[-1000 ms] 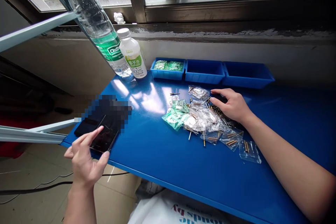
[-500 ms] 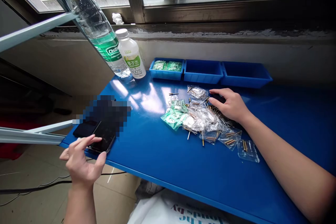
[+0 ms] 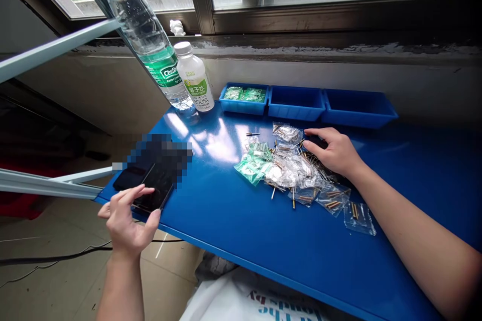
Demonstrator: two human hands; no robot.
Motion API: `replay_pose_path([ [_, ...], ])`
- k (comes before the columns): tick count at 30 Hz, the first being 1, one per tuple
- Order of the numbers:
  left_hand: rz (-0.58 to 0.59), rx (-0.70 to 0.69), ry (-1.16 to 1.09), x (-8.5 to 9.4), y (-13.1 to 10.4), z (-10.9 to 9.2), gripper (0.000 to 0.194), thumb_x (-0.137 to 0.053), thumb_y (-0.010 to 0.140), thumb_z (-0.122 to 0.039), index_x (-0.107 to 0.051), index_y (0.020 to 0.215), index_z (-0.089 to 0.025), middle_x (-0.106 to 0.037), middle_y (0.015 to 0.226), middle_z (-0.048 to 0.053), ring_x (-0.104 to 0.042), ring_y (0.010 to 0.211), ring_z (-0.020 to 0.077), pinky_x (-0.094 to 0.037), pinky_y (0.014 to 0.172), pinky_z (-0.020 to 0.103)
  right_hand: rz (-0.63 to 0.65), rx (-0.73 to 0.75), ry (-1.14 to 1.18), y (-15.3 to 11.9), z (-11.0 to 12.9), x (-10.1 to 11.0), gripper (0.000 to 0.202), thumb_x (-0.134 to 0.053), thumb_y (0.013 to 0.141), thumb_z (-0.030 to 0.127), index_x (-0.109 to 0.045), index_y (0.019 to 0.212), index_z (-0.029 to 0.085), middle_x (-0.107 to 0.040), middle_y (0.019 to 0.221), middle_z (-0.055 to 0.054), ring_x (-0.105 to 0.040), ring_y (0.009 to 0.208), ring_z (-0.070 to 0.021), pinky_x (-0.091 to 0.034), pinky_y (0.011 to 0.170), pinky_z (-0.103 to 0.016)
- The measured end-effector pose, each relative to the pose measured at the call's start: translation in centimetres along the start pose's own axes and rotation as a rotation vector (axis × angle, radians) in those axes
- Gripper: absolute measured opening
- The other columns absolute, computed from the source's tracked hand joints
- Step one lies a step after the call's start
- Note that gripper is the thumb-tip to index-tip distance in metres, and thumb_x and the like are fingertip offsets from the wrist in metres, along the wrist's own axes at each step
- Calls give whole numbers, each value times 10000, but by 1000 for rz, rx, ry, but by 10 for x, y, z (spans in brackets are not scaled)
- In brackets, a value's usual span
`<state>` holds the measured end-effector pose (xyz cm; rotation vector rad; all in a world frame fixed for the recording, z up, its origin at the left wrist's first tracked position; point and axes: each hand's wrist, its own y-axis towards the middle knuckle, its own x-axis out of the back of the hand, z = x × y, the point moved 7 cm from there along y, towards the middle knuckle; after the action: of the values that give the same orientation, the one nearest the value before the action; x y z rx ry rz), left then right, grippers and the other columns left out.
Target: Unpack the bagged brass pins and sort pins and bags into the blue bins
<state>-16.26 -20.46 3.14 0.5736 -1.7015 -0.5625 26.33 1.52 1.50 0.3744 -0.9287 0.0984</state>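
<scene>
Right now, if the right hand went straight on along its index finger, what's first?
Likely the far clear bag, just ahead of the right hand; gap or contact is unclear.

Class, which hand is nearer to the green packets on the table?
The right hand: it is to the right of the green packets, across the clear packets. The left hand is farther, to their left, by a dark device.
</scene>
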Motion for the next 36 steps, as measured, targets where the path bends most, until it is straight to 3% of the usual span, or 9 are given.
replay_pose_path([
  [5,72,49,100,-2,15,-5,473,-559,778,-399,-537,1220,-234,-619,1127,113,-558,1074,334,-336,974,523,-1,12,-2,0,1,0,377,-573,824,435,-694,1100,210,-707,1096,-92,-610,1093,-306,-519,897,-463],
  [9,383,99,235,-25,28,-11,495,-538,798,-489,-589,1231,-255,-454,1386,135,-406,1241,416,-294,975,582,2,15,-8,0,0,-1,381,-572,824,443,-692,1100,210,-706,1095,-90,-614,1080,-306,-523,889,-470],
  [11,427,115,261,-29,31,-14,573,-551,785,-519,-554,1298,-264,-373,1454,142,-363,1268,435,-283,979,595,4,16,-11,0,-1,-1,385,-570,825,450,-690,1104,213,-706,1096,-89,-614,1079,-308,-521,891,-474],
  [15,383,130,268,-28,34,-16,669,-562,782,-537,-460,1390,-276,-308,1497,141,-332,1289,437,-290,984,591,11,22,-9,1,-1,-1,390,-559,831,460,-686,1115,223,-702,1111,-88,-608,1093,-313,-525,883,-473],
  [20,373,134,270,-28,37,-15,653,-561,789,-535,-466,1379,-270,-317,1490,143,-345,1276,444,-296,981,604,12,24,-5,1,0,-1,382,-559,828,454,-689,1106,226,-704,1104,-90,-606,1097,-318,-532,862,-470],
  [25,261,95,169,-19,35,-14,657,-579,768,-469,-441,1369,-242,-423,1431,135,-414,1244,401,-317,1002,560,12,23,-5,1,1,-1,381,-561,825,453,-689,1100,223,-705,1100,-90,-604,1098,-313,-528,874,-466],
  [28,104,1,78,-5,25,-11,493,-611,727,-370,-558,1199,-239,-560,1294,103,-521,1143,340,-351,995,510,13,22,-11,1,1,-1,374,-561,822,452,-692,1092,228,-708,1092,-84,-608,1088,-314,-525,881,-473],
  [31,54,-60,72,3,10,-4,282,-627,690,-299,-651,966,-245,-628,1165,88,-588,1021,313,-381,947,502,12,26,-16,1,1,-1,359,-560,821,449,-694,1087,249,-709,1086,-74,-610,1080,-318,-523,883,-486],
  [36,56,98,50,3,-8,20,170,-605,674,-347,-698,788,-261,-649,1085,71,-612,974,303,-405,933,520,12,31,-11,0,1,-1,357,-557,821,452,-693,1095,267,-707,1087,-77,-606,1082,-333,-533,858,-505],
])
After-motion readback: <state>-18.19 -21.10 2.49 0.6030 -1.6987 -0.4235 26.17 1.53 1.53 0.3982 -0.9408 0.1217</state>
